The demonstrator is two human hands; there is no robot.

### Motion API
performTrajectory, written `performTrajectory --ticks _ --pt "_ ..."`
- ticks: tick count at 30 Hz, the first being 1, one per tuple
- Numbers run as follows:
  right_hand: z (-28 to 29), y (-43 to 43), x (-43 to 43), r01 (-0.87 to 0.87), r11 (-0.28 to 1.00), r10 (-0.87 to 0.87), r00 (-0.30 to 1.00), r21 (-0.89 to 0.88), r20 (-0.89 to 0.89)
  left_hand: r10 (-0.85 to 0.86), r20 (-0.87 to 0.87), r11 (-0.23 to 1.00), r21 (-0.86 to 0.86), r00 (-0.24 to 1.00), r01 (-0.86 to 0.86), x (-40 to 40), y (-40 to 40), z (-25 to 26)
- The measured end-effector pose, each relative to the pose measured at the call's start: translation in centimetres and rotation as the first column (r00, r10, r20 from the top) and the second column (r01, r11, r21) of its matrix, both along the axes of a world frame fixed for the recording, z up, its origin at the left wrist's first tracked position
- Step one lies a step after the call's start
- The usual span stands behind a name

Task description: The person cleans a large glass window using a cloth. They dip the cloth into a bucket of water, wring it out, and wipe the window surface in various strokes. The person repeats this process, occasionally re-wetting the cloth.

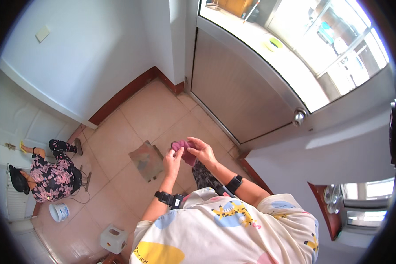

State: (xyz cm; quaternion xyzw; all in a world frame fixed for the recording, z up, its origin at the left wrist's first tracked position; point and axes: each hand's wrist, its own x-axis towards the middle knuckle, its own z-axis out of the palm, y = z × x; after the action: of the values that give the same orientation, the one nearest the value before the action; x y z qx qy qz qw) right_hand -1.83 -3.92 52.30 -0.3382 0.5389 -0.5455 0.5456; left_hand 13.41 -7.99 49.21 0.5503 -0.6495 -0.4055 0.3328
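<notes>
A crumpled purple-pink cloth (pixel 188 157) is held up between my two hands, in front of my body. My left hand (pixel 172 162) pinches its left edge between thumb and fingers. On the other side, my right hand (pixel 202 150) grips the upper right part, thumb against the fabric. The cloth's lower end hangs down near my dark patterned trouser leg (pixel 204 175). Black straps circle both my wrists or forearms.
A worn mat (pixel 147 161) lies on the tiled floor ahead. Right of it stands a metal-framed door (pixel 241 79) with a round knob (pixel 299 117). At left, another person (pixel 54 173) sits by a white door, a yellow cloth in hand. A white bucket (pixel 58 212) and plastic stool (pixel 113 239) stand nearby.
</notes>
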Motion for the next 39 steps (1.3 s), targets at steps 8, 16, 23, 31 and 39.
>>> performTrajectory --ticks 8,16,23,31,39 --pt "3.2 -11.7 -8.2 -0.164 0.986 0.161 0.931 0.02 -0.328 0.189 -0.422 0.959 0.273 0.887 -0.074 -7.4 -11.0 5.3" --pt "4.1 -19.3 -13.0 0.177 0.978 -0.204 0.926 -0.11 -0.318 0.527 -0.562 0.711 0.702 0.637 0.031 -10.8 -19.6 2.3" --pt "3.2 -19.9 -18.1 0.212 0.967 -0.237 0.952 0.138 0.196 0.39 -0.552 0.704 0.695 0.737 0.147 -14.0 -25.6 0.7" --pt "4.9 -20.2 -20.0 0.284 0.933 -0.354 0.833 0.221 0.425 -0.012 -0.739 0.746 0.443 0.674 0.498 -15.5 -30.2 7.2" --pt "3.1 -21.6 -16.4 0.306 0.912 -0.396 0.474 0.275 0.786 -0.203 -0.658 0.748 0.374 0.726 0.548 -15.7 -32.4 10.6"
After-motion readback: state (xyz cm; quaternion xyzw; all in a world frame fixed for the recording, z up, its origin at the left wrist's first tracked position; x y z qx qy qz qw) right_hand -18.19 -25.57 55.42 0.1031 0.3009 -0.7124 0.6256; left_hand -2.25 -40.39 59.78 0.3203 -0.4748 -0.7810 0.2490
